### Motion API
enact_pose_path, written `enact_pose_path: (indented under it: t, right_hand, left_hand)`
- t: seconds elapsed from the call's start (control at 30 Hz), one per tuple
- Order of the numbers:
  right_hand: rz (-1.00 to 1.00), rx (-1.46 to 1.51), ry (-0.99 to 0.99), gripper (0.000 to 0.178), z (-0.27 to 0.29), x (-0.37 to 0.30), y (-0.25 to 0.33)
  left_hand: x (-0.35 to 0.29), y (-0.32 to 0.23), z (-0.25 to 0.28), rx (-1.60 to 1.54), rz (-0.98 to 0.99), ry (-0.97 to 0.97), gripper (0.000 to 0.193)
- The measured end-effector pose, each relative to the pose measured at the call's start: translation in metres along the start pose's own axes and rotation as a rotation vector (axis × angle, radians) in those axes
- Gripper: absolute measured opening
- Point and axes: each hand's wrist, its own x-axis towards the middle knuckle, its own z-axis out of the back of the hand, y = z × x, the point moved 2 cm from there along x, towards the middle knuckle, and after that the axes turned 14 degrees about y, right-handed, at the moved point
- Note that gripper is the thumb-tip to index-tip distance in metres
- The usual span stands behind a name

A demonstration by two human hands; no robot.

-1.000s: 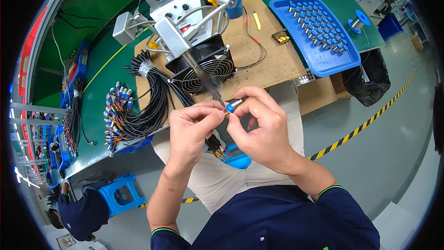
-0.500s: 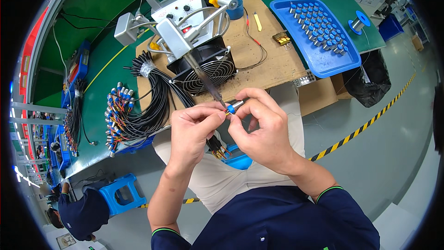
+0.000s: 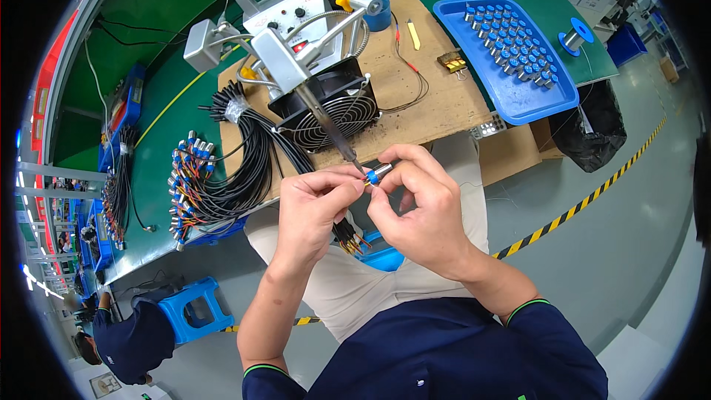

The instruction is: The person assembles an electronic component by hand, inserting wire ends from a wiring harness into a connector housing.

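Note:
My right hand pinches a small silver connector with a blue end, below the tip of the mounted soldering iron. My left hand is closed at the connector's blue end, thumb against forefinger, on thin coloured wire. Most of that wire is hidden by the fingers. The iron's tip reaches the blue end, though actual contact is too small to tell. Under my hands, several stripped cable ends hang over my lap.
A fan and a soldering station stand on cardboard. Bundled black cables with blue connectors lie left. At right are a blue tray of connectors and a wire spool. Another person works at lower left.
Both hands and the connector have shifted very slightly to the right under the iron's tip. The grip of each hand looks the same.

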Motion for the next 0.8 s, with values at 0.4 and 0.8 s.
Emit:
enact_pose_path:
  t: [0.4, 0.8]
  right_hand:
    - [-0.005, 0.016, 0.011, 0.013, -0.001, -0.003, 0.000]
    - [-0.395, 0.796, 0.347, 0.027, 0.011, -0.025, -0.048]
  left_hand:
    - [-0.001, 0.001, 0.001, 0.026, 0.012, 0.010, 0.009]
    - [-0.023, 0.017, 0.002, 0.211, -0.097, 0.162, 0.013]
